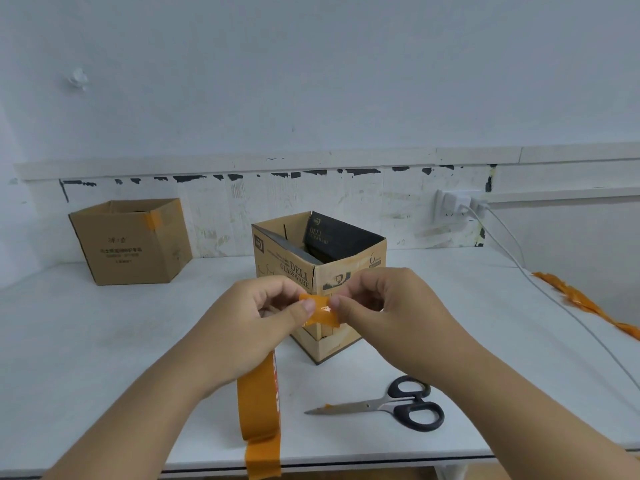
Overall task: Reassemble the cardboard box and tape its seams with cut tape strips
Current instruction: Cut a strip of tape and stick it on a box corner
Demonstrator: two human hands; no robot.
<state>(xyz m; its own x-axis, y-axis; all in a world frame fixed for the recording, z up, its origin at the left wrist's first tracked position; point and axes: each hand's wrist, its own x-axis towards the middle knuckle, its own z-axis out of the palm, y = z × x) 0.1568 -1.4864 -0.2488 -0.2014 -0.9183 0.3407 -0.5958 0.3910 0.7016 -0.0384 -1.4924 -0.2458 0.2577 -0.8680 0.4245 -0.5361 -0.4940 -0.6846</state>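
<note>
Both hands, left (pixel 266 306) and right (pixel 377 299), pinch a short tape strip (pixel 320 311) between thumb and fingers, just before the box (pixel 320 271). Best kept taut and centred over the corner seam beyond the fingertips before pressing down.

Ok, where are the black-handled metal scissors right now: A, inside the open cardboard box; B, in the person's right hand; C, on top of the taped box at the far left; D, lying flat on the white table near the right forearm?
D: the black-handled metal scissors lie shut on the white table, while both hands pinch the orange tape strip.
</note>
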